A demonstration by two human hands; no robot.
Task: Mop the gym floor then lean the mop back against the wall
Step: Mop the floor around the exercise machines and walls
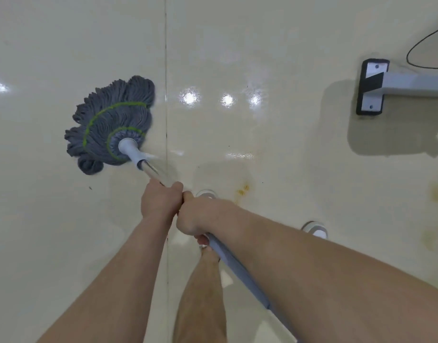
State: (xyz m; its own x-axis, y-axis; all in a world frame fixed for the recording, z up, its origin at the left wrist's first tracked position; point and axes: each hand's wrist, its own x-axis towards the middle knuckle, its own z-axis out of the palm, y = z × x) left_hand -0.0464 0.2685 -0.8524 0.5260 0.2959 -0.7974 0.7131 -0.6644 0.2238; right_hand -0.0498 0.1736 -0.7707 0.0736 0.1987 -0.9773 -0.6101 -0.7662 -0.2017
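grey mop [109, 125] lies spread on the wet floor [262, 58], my left hand [161, 201] and right hand [195, 216] both wrapped round its handle [237, 266]. i judge the mopping half done: yellow stains [242, 190] remain, and no wall is in sight yet.

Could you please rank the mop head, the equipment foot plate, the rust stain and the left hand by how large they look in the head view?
1. mop head
2 and 3. left hand and foot plate look alike; the hand is nearer the camera, so unranked
4. rust stain

machine foot [372, 86] bolted right | black cable [420, 49] behind | shoes [315, 230]
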